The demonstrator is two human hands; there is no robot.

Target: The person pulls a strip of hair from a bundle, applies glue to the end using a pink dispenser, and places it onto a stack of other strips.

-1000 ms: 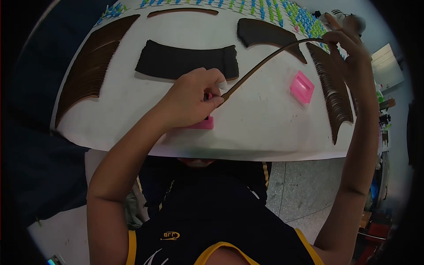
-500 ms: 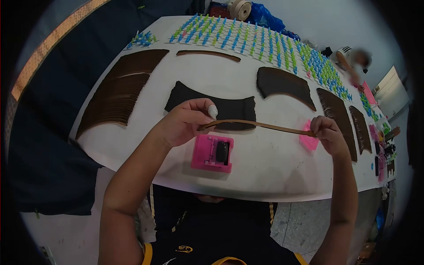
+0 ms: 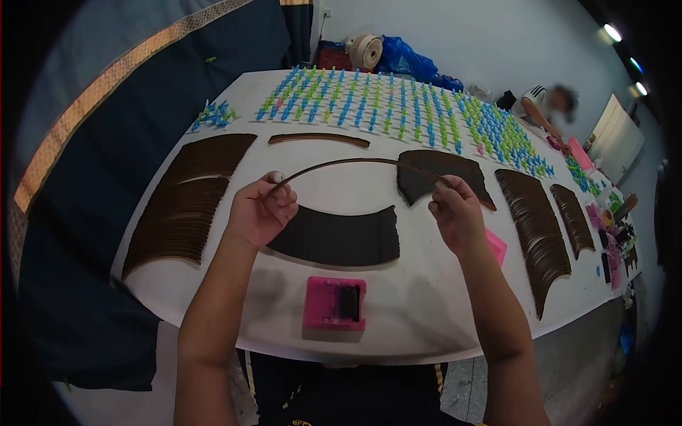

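Thin, dark brown, arched strip [image 3: 355,160]

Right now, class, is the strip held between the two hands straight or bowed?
Bowed: the brown strip arches from the left hand to the right hand, its middle higher in view than both ends.

Dim overall, lights [image 3: 612,33] glaring upper right, soft shadows on table [image 3: 398,316], warped black-rimmed edges

1 head-worn camera looks forward and down from above and behind the grip, near enough to show the left hand [image 3: 264,211] and right hand [image 3: 457,211] mid-view, forearms [image 3: 217,305] below; its wide, dark-rimmed view reaches past the grip over the table [image 3: 405,323] to the wall [image 3: 455,42].
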